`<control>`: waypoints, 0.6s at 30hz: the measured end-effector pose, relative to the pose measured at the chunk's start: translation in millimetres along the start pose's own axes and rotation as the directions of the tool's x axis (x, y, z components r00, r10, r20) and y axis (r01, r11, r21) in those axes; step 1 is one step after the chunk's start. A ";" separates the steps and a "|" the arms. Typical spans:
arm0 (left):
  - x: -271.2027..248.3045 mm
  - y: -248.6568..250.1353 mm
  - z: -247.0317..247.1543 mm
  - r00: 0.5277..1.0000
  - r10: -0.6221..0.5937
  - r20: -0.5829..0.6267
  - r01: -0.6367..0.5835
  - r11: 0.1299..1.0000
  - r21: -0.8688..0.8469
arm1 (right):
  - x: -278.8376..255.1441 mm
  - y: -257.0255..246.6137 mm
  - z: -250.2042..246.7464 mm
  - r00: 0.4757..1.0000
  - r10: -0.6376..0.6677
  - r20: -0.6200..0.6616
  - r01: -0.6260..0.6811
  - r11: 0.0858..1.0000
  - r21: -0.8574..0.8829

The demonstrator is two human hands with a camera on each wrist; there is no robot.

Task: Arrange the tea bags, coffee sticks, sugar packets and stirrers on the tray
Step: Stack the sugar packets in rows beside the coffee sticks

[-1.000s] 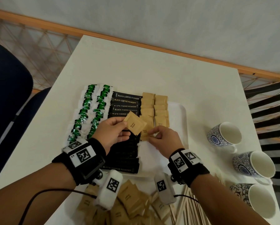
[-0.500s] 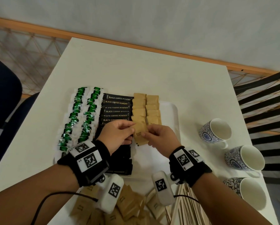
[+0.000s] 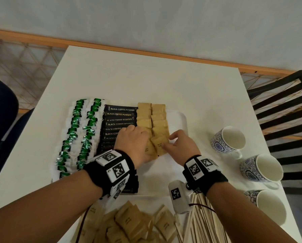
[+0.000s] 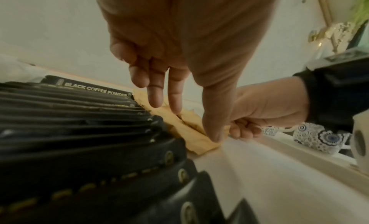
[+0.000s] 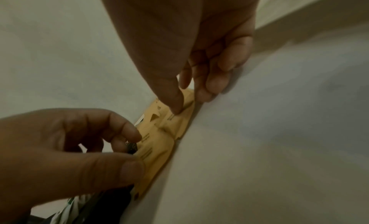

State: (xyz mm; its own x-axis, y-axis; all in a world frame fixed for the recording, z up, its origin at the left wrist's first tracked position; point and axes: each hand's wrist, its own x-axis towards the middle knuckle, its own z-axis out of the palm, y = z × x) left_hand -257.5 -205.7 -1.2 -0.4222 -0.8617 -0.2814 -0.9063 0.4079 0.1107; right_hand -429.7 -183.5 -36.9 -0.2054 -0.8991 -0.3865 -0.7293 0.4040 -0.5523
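Note:
On the white tray [image 3: 179,120] lie two rows of green-tagged tea bags [image 3: 76,130], a column of black coffee sticks [image 3: 120,114] and two columns of brown sugar packets [image 3: 152,116]. At the near end of those columns, my left hand [image 3: 138,137] presses one sugar packet [image 4: 191,132] flat with thumb and straight index finger. My right hand [image 3: 171,142] pinches the neighbouring sugar packet [image 3: 159,143] at its right edge, with the thumb [image 5: 171,101] on top and the fingers curled. The two packets touch side by side [image 5: 159,142].
A loose heap of sugar packets [image 3: 129,223] and a bundle of wooden stirrers [image 3: 204,223] lie at the table's near edge. Three blue-patterned cups [image 3: 229,139] [image 3: 262,169] [image 3: 269,207] stand to the right of the tray. A black slatted chair [image 3: 283,106] stands further right.
The packet my left hand held up in the air has come down onto the tray beside the one under my right hand. Both hands have lowered and closed in together.

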 end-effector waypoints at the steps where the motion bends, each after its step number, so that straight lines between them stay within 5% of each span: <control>1: 1.3 1.3 0.8 1.000 0.009 0.004 -0.009 1.000 0.026 | -0.3 0.0 0.0 1.000 -0.006 -0.003 0.006 1.000 -0.011; 11: 9.2 1.4 7.6 0.996 0.060 -0.061 -0.057 0.997 0.051 | -5.4 2.2 1.1 0.989 -0.110 0.103 0.118 0.990 -0.076; 18: 13.9 -1.6 9.6 0.994 0.087 -0.066 -0.088 0.996 -0.017 | 3.9 0.1 6.5 0.994 -0.098 0.046 0.103 0.987 -0.121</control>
State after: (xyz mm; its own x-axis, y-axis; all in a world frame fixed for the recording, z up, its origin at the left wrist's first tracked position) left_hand -261.7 -215.5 -14.4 -0.4995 -0.8411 -0.2077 -0.8659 0.4768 0.1515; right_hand -426.4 -185.9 -43.3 -0.1026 -0.9257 -0.3640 -0.8202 0.2858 -0.4956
